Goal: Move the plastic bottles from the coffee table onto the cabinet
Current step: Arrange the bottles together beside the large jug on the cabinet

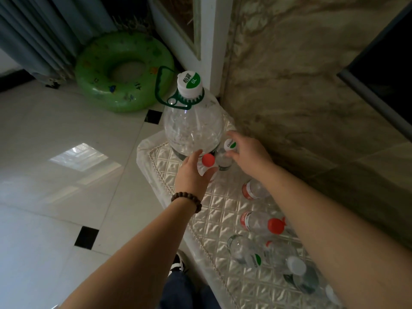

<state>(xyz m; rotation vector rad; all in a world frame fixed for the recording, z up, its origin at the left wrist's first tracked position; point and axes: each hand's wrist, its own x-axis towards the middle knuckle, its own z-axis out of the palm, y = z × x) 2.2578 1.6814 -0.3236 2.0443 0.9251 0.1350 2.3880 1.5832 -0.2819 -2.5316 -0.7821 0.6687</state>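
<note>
My left hand [194, 172] is closed around a clear plastic bottle with a red cap [208, 160], held upright over the cabinet top [200, 219]. My right hand [247, 157] grips the neck of a second clear bottle with a white and green cap [230, 144]. Both stand right beside a big 6L clear bottle [193, 123] with a white cap and green handle at the cabinet's far end. Several small bottles stand nearer me, among them a red-capped one [275, 226], one with a green and white cap [256, 259] and a white-capped one [296, 266].
A quilted shiny cover with a beaded edge lies over the cabinet. A marbled wall [301, 85] runs along its right side, with a dark screen [383, 70] above. A green swim ring [124, 72] leans by the curtain on the tiled floor [55, 152].
</note>
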